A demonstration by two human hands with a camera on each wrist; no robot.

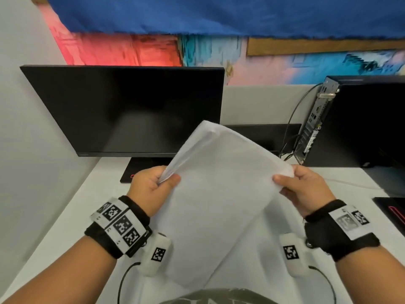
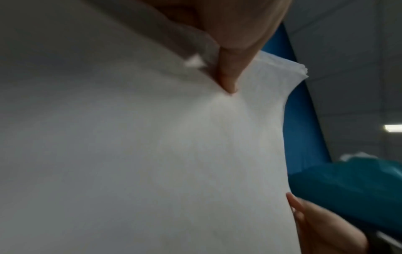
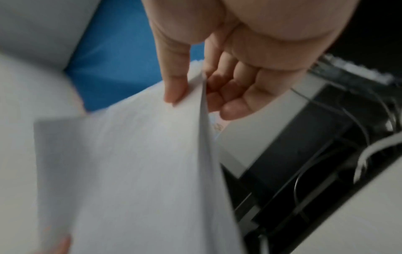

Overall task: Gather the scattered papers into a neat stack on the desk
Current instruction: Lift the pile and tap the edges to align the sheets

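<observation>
The papers (image 1: 219, 194) are held off the table (image 1: 72, 216) as one bundle, tilted, between both hands, in front of the dark monitor (image 1: 122, 110); no loose sheets are seen lying on the table, so the gathering is judged done and the squaring-up to be in hand; the bundle is probably held by its two long sides so that the edges can be tapped level before it is laid down. The left hand (image 1: 151, 187) is closed on the left edge, where the sheets are fanned slightly apart; its thumb lies on the top sheet and the fingers are hidden behind. The right hand (image 1: 302, 189) pinches the right edge; in the right wrist view the thumb (image 3: 174, 82) is pressed on the upper face and the curled fingers (image 3: 234, 96) lie beneath, the paper edge running between them.
</observation>
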